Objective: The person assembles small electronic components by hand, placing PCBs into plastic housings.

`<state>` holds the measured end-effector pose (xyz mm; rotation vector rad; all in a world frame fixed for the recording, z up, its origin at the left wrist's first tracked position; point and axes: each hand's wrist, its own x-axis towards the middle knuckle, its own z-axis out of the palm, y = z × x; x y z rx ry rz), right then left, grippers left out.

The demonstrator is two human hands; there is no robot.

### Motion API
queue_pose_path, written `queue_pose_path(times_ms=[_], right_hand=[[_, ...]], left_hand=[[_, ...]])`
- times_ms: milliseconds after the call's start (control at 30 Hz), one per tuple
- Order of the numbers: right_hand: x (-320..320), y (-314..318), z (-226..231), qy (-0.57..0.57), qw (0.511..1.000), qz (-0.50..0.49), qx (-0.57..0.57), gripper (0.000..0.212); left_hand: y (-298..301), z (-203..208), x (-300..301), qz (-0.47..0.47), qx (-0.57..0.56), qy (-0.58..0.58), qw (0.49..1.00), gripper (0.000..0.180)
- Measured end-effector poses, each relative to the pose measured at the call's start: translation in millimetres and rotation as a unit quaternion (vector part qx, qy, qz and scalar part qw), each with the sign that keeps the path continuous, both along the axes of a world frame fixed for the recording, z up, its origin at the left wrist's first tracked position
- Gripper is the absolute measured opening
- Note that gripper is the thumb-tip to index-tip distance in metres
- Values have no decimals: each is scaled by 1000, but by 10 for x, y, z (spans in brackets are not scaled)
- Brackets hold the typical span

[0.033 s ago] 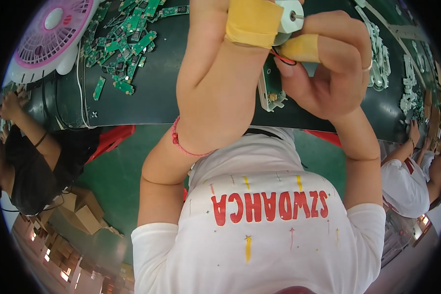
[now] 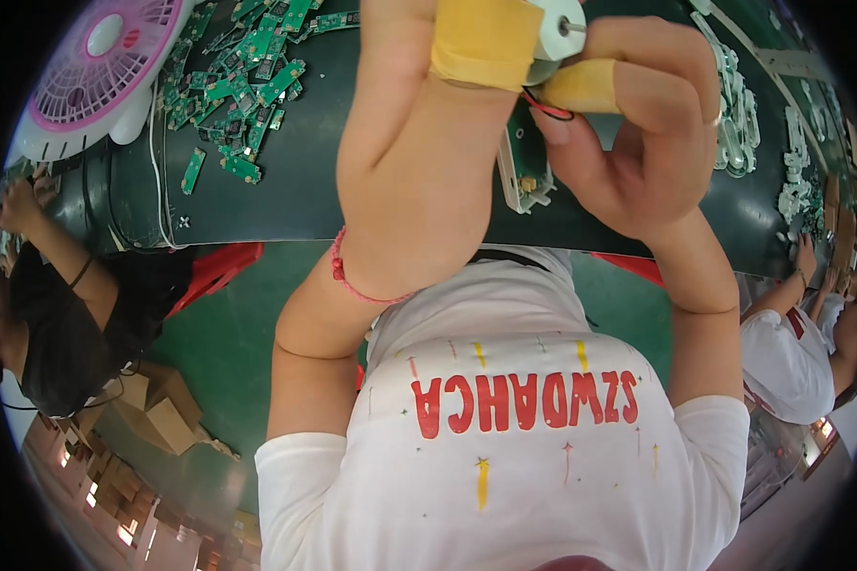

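Above the tabletop (image 2: 286, 205), near-edge side, right hand (image 2: 652, 128) is pinching red-black wires (image 2: 560, 115) beside white motor (image 2: 558, 29); left hand (image 2: 419, 133) is hiding its grip, can't tell; overpulling could be tearing wires loose.

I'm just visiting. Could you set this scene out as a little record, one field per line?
Left hand: a yellow wrap beside a white cylindrical part with a thin metal shaft; fingertips out of view, grip unclear
Right hand: appears to pinch thin red and black wires
Beneath the hands: pale plastic housing with a green circuit board inside
Worktop: smooth dark table
Table, left: heap of small green circuit boards; pink-and-white plastic fan
Table, right: white plastic parts
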<state>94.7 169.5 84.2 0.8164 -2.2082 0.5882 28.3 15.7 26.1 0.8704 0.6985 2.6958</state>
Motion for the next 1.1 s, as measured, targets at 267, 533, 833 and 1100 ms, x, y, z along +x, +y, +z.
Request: queue_pose_path(times_ms=[267, 533, 833, 1100], right_hand=[[209, -241, 70, -384, 811, 12, -440, 30], [249, -159, 151, -531, 736, 41, -419, 44], [128, -99, 303, -644, 687, 75, -328, 51], [152, -196, 239, -679, 610, 100, -396, 49]], left_hand=[[-66, 42, 87, 105, -44, 76, 991, 35], [-32, 104, 162, 206, -84, 154, 963, 26], [52, 142, 248, 318, -129, 237, 909, 21], [182, 146, 346, 169, -36, 106, 979, 25]])
